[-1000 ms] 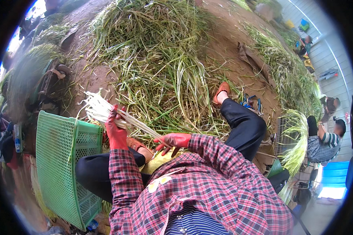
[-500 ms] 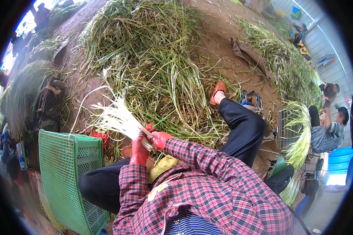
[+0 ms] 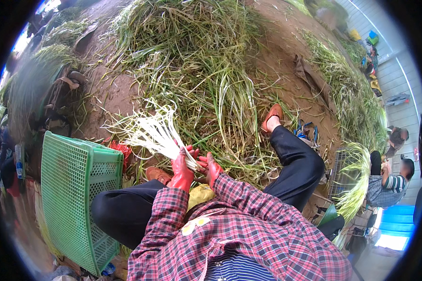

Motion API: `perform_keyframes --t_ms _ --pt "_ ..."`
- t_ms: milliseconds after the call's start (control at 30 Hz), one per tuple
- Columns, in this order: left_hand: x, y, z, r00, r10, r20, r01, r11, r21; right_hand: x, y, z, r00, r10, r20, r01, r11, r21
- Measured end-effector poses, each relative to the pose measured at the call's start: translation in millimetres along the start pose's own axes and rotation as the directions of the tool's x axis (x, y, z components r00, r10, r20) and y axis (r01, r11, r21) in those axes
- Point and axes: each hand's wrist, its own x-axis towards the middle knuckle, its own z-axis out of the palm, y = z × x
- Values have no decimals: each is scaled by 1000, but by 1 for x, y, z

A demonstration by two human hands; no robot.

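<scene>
A bunch of pale, slender vegetable stalks [image 3: 157, 133], white and leafy-thin toward the far end, lies across my red-gloved left hand [image 3: 182, 173]. That hand is closed around the bunch near its thick ends, which point toward my right hand. My right hand [image 3: 212, 169], also in a red glove, is beside those ends with its fingers apart, close to or touching them. Whether a single stalk lies between its fingers is too small to tell. Below both hands is a yellow cloth-like thing [image 3: 200, 195] in my lap.
Green plastic crates [image 3: 65, 201] stand by my left knee, with a red net-like bundle [image 3: 122, 152] behind. A heap of green stalks and leaves [image 3: 197, 61] spreads ahead. On the right, pale stalks [image 3: 354, 182] lie over a wire crate; a co-worker [image 3: 391, 182] sits beyond.
My right hand has drawn back to the right, away from the left hand, and its fingers have spread. The left hand has shifted slightly right with the bunch, whose ends now show between the hands.
</scene>
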Motion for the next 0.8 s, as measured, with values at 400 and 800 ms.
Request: perform_keyframes --t_ms 400,800 --pt "2 -17 -11 1000 -27 14 25 996 80 73 -101 18 915 -377 144 349 561 -750" --pt "4 -16 -16 998 13 57 -18 996 87 114 -156 82 944 -72 321 230 -553 -801"
